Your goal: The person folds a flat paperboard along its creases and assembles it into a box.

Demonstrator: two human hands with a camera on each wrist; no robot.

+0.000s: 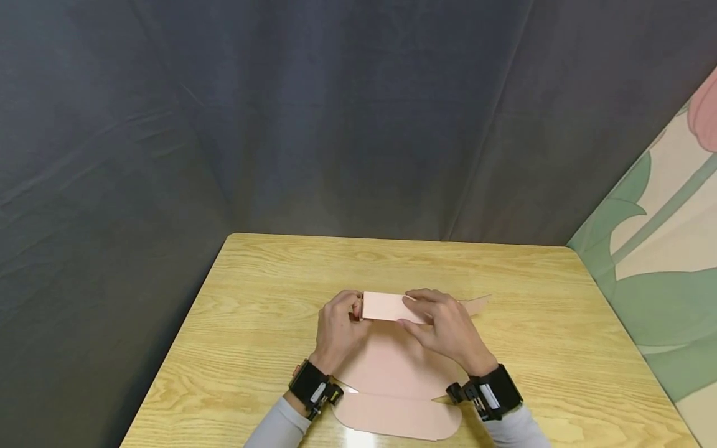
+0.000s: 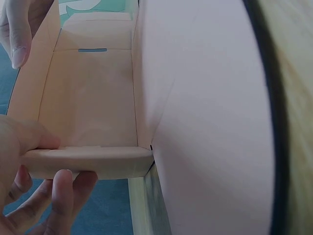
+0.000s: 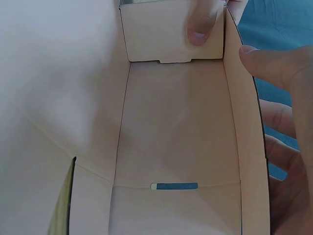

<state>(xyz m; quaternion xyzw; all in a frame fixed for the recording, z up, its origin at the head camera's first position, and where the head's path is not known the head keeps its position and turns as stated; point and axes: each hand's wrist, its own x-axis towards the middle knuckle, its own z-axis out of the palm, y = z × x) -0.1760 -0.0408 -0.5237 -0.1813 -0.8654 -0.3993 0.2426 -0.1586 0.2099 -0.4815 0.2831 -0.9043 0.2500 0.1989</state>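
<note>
A partly folded pink cardboard box (image 1: 383,306) stands tipped up on the table, its long wall facing up. My left hand (image 1: 338,326) pinches the folded end wall (image 2: 88,163), thumb inside and fingers outside, as the left wrist view shows. My right hand (image 1: 448,323) holds the long side wall (image 3: 249,132), its thumb at the edge and its fingers on the outer face. At the other end the end flap (image 3: 171,210) lies unfolded, with a narrow slot (image 3: 173,186) along its crease. The wide lid panel (image 1: 392,367) spreads toward me, ending in a rounded flap (image 1: 398,414).
A wood-grain table (image 1: 269,280) carries the box. Behind it hangs a dark grey curtain (image 1: 347,124), which also covers the left side. Cloth with a floral print (image 1: 672,249) hangs along the right edge.
</note>
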